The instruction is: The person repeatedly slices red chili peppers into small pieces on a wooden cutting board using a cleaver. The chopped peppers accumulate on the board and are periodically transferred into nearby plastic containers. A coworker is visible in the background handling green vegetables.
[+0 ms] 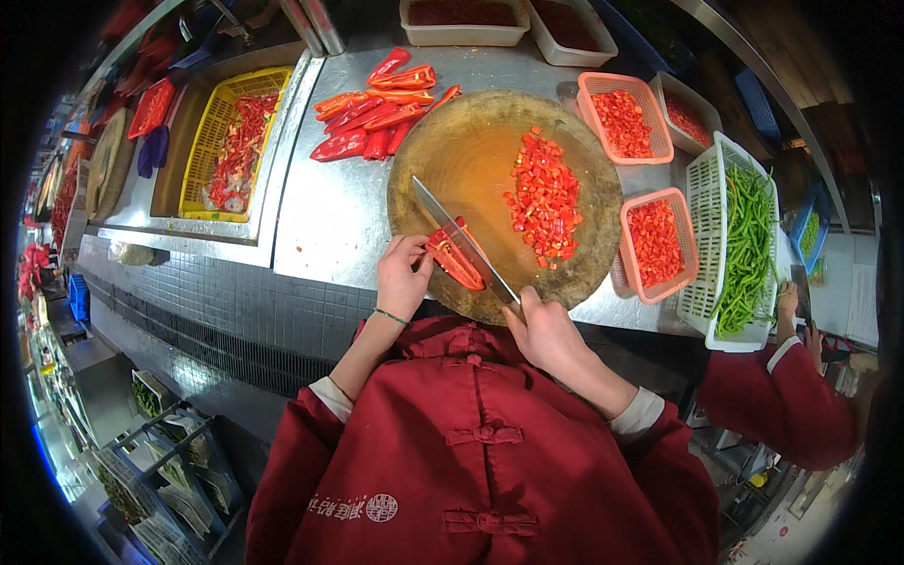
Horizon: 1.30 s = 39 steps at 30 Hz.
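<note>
My right hand [547, 328] is closed around the handle of a kitchen knife [462, 236], whose blade slants up and left over a round wooden chopping block [452, 159]. Along the blade lies a split red pepper [455, 260], its pale inside and seeds showing. The fingertips of my left hand [406, 272] pinch the pepper's upper left end. A heap of diced red pepper [545, 198] rests on the right half of the block. Beyond the block's upper left edge, several red pepper halves [374, 116] are piled on the steel counter [332, 219].
Pink baskets of diced pepper [657, 240] [625, 123] stand right of the block, beside a white basket [706, 212] of green chillies. Tubs [462, 35] line the back. A yellow basket [205, 162] sits in the sink at left. A co-worker's hand [787, 304] is at far right.
</note>
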Each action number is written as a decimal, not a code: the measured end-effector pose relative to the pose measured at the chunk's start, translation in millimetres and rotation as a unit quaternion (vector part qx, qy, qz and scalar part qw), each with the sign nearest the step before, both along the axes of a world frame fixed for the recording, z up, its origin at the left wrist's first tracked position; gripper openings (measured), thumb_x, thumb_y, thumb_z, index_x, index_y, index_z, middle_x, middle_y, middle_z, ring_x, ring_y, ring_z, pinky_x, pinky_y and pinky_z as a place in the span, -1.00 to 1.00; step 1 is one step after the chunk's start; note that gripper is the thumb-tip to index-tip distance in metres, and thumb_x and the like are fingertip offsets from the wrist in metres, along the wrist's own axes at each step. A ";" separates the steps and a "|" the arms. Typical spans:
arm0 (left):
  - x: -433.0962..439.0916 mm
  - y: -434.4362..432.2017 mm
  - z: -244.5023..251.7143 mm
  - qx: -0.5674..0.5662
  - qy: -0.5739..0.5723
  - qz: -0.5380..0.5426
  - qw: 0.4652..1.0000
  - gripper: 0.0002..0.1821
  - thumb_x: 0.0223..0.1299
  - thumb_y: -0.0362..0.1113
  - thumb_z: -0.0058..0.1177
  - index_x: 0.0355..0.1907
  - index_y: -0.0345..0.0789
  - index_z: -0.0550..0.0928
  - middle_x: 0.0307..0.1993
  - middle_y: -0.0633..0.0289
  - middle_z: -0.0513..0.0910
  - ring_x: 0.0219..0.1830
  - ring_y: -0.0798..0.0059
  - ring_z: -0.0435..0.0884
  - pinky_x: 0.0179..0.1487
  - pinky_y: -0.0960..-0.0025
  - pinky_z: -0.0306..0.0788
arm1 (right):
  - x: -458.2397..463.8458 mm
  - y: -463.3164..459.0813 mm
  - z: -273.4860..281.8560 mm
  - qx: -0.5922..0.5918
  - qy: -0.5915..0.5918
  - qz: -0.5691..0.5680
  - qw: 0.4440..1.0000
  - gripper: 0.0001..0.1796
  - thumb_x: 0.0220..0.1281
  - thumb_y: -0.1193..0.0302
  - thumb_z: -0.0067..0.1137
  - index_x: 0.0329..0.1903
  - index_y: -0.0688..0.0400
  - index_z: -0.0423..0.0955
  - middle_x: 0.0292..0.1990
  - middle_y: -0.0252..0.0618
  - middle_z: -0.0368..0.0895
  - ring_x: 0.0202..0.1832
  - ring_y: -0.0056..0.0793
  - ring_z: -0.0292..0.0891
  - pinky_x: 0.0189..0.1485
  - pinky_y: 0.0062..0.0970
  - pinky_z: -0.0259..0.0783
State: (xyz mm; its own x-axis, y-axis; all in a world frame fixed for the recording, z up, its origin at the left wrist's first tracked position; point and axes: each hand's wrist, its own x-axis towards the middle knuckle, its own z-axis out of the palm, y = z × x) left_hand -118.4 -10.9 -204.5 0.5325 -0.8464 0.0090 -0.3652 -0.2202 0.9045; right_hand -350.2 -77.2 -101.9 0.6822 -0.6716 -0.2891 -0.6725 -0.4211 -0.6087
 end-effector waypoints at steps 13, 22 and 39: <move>4.8 0.6 -3.4 0.000 -0.086 -0.019 0.996 -0.77 0.05 -0.61 0.19 -0.19 -0.40 0.61 -0.28 0.09 0.58 -0.33 0.32 0.68 -0.23 0.38 0.57 | -0.7 1.4 -41.6 -0.033 -0.039 -0.031 0.998 -0.70 0.32 0.36 0.19 -0.29 0.33 0.30 -0.63 0.28 0.50 -0.47 0.36 0.51 -0.42 0.13 0.44; 2.4 -0.2 -5.4 0.009 -0.158 -0.036 0.987 -0.79 0.05 -0.55 0.18 -0.20 -0.37 0.57 -0.28 0.01 0.54 -0.27 0.04 0.58 -0.19 0.14 0.51 | 9.8 -3.5 -36.7 -0.010 -0.012 -0.015 1.000 -0.69 0.30 0.34 0.19 -0.27 0.35 0.33 -0.58 0.30 0.52 -0.42 0.37 0.52 -0.36 0.11 0.46; 0.4 -1.3 -7.4 -0.014 -0.157 -0.036 0.987 -0.76 0.03 -0.53 0.19 -0.19 -0.36 0.58 -0.26 0.00 0.55 -0.15 -0.03 0.52 -0.05 0.10 0.45 | -0.2 5.5 -13.4 -0.013 -0.009 -0.007 1.000 -0.70 0.31 0.36 0.19 -0.29 0.36 0.33 -0.59 0.32 0.51 -0.43 0.35 0.53 -0.37 0.11 0.45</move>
